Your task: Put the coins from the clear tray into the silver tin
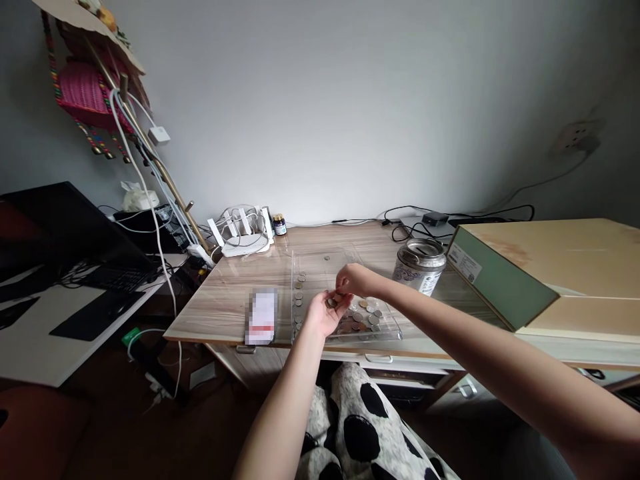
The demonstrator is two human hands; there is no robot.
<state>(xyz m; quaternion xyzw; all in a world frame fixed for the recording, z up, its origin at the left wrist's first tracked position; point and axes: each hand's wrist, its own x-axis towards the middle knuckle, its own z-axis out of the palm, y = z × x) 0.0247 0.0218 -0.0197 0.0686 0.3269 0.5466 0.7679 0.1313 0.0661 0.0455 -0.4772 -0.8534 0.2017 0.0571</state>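
No writing can be read: the label on the green box [465, 264], the print on the tin [419, 265] and the blurred card [261, 316] are all illegible.

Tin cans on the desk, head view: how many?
1. The tin can stands upright on the wooden desk, right of the clear tray and left of the green-edged box. Others may be hidden behind that box.

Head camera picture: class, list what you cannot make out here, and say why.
- Coins in the clear tray: head view, values too small.
- Card: face blurred out.
- Right hand fingers: tips curl under, grip hidden.
- Left hand coin: too small to identify.
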